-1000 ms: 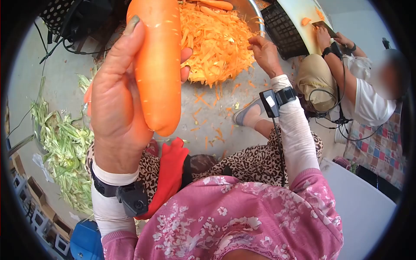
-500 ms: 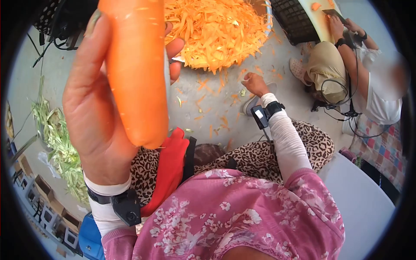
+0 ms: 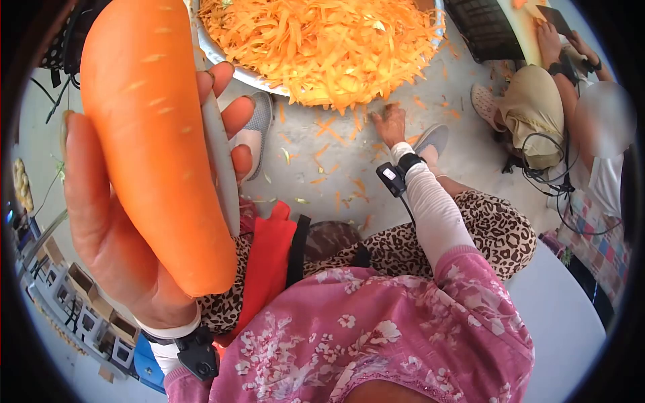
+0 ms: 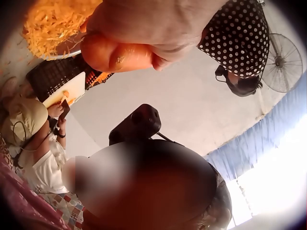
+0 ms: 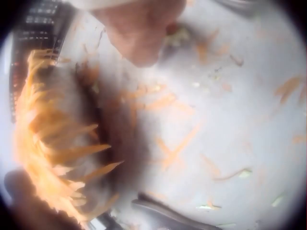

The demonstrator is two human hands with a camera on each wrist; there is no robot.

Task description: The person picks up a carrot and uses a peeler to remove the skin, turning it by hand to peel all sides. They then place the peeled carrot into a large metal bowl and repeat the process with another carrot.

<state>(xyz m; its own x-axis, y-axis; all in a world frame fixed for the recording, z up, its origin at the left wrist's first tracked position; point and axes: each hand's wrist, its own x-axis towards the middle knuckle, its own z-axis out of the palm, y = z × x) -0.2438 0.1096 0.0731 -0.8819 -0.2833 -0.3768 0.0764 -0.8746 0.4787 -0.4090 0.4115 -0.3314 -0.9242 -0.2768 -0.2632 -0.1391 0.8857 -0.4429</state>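
My left hand (image 3: 101, 215) holds up a large orange carrot (image 3: 151, 134) in the head view, its thumb along the left side and fingertips round the right. A pale flat piece (image 3: 220, 161) lies between the carrot and those fingers; most of it is hidden, and I cannot tell what it is. In the left wrist view, the carrot's end (image 4: 112, 55) shows below the hand. My right hand (image 3: 390, 126) reaches low over the floor, just in front of a heap of shredded carrot (image 3: 322, 50). The right wrist view shows that hand (image 5: 139, 31) blurred above scattered shreds.
The heap fills a metal basin (image 3: 265, 82). Carrot shreds (image 3: 326, 126) litter the floor between my feet. At the right, a person (image 3: 531, 114) cuts on a board (image 3: 527, 30) beside a black crate (image 3: 480, 30). A fan (image 4: 279, 62) stands in the left wrist view.
My left hand has brought the carrot closer to the head camera, down and left in view. The right hand has moved from beside the basin's rim down towards the floor.
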